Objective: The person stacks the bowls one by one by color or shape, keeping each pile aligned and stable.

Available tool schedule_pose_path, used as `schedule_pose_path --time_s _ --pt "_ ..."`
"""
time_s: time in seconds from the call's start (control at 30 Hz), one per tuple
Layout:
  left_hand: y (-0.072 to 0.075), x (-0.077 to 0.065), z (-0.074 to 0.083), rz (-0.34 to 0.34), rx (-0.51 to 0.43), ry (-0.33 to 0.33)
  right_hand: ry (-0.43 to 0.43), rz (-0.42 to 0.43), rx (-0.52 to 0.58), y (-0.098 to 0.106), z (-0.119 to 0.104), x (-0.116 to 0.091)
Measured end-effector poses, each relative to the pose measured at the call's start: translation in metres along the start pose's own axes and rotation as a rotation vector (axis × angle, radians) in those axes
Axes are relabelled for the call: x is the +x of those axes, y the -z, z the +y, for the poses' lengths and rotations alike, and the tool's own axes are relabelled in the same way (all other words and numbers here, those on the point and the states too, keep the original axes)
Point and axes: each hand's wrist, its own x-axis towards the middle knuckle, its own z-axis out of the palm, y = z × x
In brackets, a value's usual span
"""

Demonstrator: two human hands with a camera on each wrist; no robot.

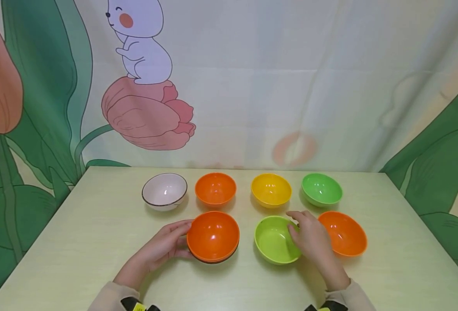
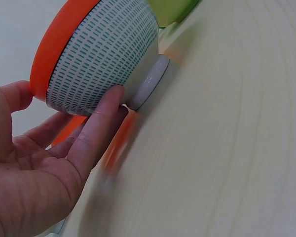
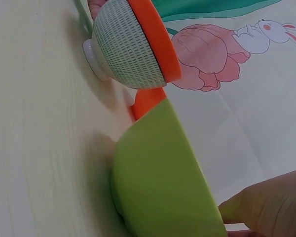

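Note:
My left hand (image 1: 169,242) grips a nested pair from its left side: an orange bowl (image 1: 213,235) seated inside a white bowl with green dashes (image 2: 101,61). In the left wrist view the thumb is at the orange rim, and the other fingers support the patterned wall from below. The patterned bowl's foot is close over the table. My right hand (image 1: 311,237) pinches the right rim of a light green bowl (image 1: 274,244), which stands just right of the pair. Its outer wall fills much of the right wrist view, where part of the hand is out of frame.
Behind the hands stand a white bowl with a dark rim (image 1: 164,192), an orange bowl (image 1: 215,188), a yellow bowl (image 1: 271,190) and a green bowl (image 1: 321,190). Another orange bowl (image 1: 345,235) sits right of my right hand. A printed curtain (image 1: 232,86) hangs behind the table (image 1: 69,259).

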Motion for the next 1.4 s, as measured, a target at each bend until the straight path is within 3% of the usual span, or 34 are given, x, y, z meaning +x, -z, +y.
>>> schedule_pose_path --time_s 0.23,0.47,0.97,1.4 --pt "0.0002 0.0004 -0.0005 0.007 0.008 0.000 -0.052 -0.036 -0.007 -0.0017 0.0006 -0.0001" --pt "0.0002 0.0013 -0.0004 0.023 0.008 0.010 -0.056 -0.003 -0.012 -0.0059 0.0037 -0.0012" --pt "0.0008 0.0017 -0.0018 0.024 0.007 0.005 -0.089 -0.047 -0.026 -0.0073 0.0042 0.0008" --pt "0.0015 0.0016 -0.0021 0.033 0.020 0.012 -0.091 -0.037 -0.023 -0.0057 0.0020 0.0019"
